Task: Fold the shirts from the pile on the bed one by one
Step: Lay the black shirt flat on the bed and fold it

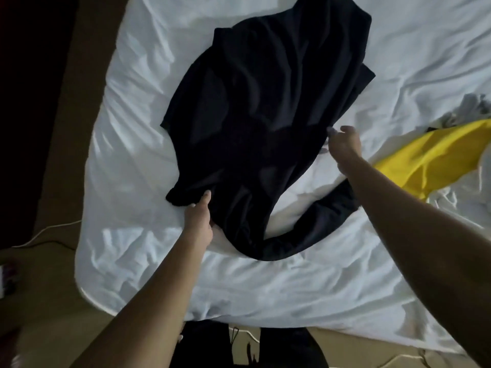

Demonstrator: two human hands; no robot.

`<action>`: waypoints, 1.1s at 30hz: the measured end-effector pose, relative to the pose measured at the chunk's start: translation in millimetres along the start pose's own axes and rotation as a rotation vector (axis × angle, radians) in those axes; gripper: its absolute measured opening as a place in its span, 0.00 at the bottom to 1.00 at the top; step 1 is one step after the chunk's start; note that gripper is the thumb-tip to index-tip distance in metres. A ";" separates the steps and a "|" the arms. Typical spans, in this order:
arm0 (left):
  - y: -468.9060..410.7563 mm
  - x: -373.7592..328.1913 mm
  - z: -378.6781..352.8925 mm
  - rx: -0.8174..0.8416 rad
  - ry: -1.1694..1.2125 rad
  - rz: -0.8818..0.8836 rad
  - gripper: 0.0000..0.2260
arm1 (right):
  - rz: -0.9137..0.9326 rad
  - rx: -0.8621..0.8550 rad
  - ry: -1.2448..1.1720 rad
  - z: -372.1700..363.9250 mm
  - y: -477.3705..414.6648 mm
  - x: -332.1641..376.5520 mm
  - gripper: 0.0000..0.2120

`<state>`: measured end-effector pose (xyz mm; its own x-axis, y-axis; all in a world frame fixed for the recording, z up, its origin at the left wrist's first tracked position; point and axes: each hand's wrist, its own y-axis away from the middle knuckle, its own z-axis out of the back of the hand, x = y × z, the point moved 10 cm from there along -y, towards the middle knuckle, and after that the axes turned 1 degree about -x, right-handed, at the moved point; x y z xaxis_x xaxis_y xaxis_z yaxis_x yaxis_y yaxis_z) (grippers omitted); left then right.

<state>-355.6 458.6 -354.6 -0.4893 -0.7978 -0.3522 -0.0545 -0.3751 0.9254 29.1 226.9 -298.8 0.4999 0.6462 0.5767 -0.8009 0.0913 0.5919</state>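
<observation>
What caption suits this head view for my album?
A dark shirt spread on the white bed, its edges held by the left hand and right hand, a yellow garment beside it.

A bed (pixel 132 160) with a rumpled white sheet (pixel 265 285) fills the middle and right of the frame, its rounded corner at lower left. Tan floor (pixel 79 102) runs along the left and bottom edges. A white cable (pixel 53 226) trails over it at left. The upper left corner is dark. The light is dim.
</observation>
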 end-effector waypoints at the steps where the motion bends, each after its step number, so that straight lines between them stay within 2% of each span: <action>1: 1.4 -6.4 -9.4 0.030 -0.057 -0.042 0.32 | -0.042 0.030 -0.088 -8.0 -15.8 3.0 0.31; 3: 1.8 -16.7 -20.0 0.089 -0.128 -0.122 0.24 | -0.103 0.079 -0.208 -22.5 -35.4 7.9 0.18; 4: 3.0 -22.2 -22.5 0.118 -0.122 -0.153 0.22 | -0.120 0.090 -0.247 -25.3 -39.4 10.4 0.11; 6: 4.4 -39.6 -14.0 0.098 -0.119 -0.214 0.21 | -0.174 0.096 -0.338 -22.2 -41.8 10.0 0.04; 9: 15.1 -96.9 21.7 -0.074 -0.110 -0.367 0.15 | -0.235 0.111 -0.564 0.0 -34.2 -1.2 0.06; 14: 38.3 -194.3 57.1 -0.102 -0.191 -0.533 0.12 | -0.197 0.124 -0.733 32.9 23.2 -37.9 0.06; 16: 50.8 -214.5 64.0 -0.122 -0.216 -0.610 0.11 | -0.164 0.114 -0.594 39.0 62.0 -62.1 0.06; 18: 58.4 -213.3 77.3 -0.194 -0.333 -0.667 0.12 | -0.137 0.089 -0.472 38.5 102.7 -98.8 0.11; 20: 50.8 -189.6 101.1 -0.302 -0.545 -0.635 0.15 | -0.146 0.084 -0.459 30.6 142.2 -136.0 0.16; 23: 45.4 -139.7 126.6 -0.410 -0.870 -0.533 0.23 | -0.191 0.122 -0.335 20.7 175.7 -179.9 0.16; 25: 62.6 -117.4 116.9 -0.429 -0.985 -0.638 0.25 | -0.153 0.078 -0.260 30.8 176.4 -192.3 0.19; 28: 96.0 -79.7 67.1 -0.300 -1.075 -0.903 0.27 | -0.028 -0.127 0.038 69.3 161.3 -183.7 0.22; 30: 99.6 -45.8 34.1 -0.158 -1.182 -0.925 0.32 | 0.042 -0.193 0.080 85.8 144.7 -168.1 0.25; 32: 89.8 -18.7 15.5 -0.101 -1.326 -0.872 0.38 | 0.151 -0.156 0.207 89.9 122.5 -149.7 0.32; 33: 83.5 -12.3 10.9 -0.104 -1.378 -0.854 0.37 | 0.173 -0.119 0.287 88.5 111.0 -146.6 0.34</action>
<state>-363.6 442.3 -271.5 -0.7185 0.6313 -0.2918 -0.6765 -0.5368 0.5042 -103.9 75.2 -267.8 0.2544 0.8447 0.4709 -0.9068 0.0391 0.4198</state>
